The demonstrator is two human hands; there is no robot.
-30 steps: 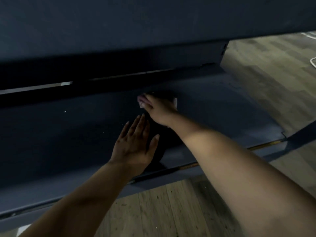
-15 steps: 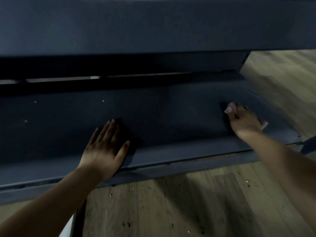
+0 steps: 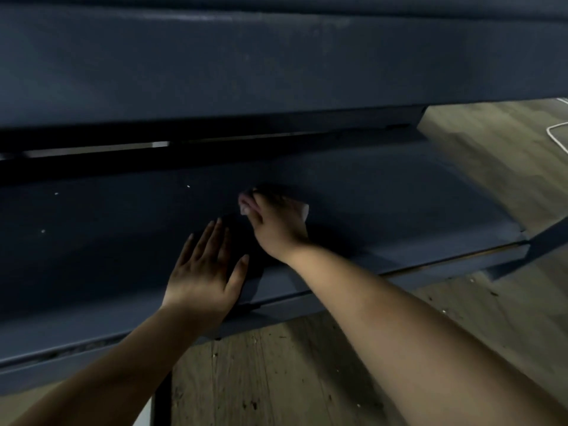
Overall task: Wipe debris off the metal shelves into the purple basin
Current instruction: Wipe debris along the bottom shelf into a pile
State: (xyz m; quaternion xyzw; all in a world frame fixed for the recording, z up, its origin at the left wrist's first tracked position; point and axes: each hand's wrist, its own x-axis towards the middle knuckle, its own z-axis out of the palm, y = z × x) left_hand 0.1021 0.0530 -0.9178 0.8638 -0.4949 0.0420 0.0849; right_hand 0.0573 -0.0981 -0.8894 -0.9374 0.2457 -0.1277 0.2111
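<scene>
A dark blue metal shelf [image 3: 399,204] runs across the view beneath an upper shelf [image 3: 276,63]. My right hand [image 3: 276,226] lies on the lower shelf near its middle and holds a pale wiping cloth [image 3: 304,210], whose edges show at my fingertips and beside my knuckles. My left hand [image 3: 206,269] rests flat on the shelf just left of it, fingers straight and together. A few small white specks of debris [image 3: 188,186] dot the shelf to the left. No purple basin is in view.
Wooden floor [image 3: 276,379] lies below the shelf's front edge, scattered with small crumbs. A dark upright leg [image 3: 161,401] stands under the shelf at the lower left. A white cable [image 3: 556,133] lies on the floor at the far right.
My right hand with the cloth has swept back left from the shelf's right end to the middle, beside my left hand. The view has shifted with it.
</scene>
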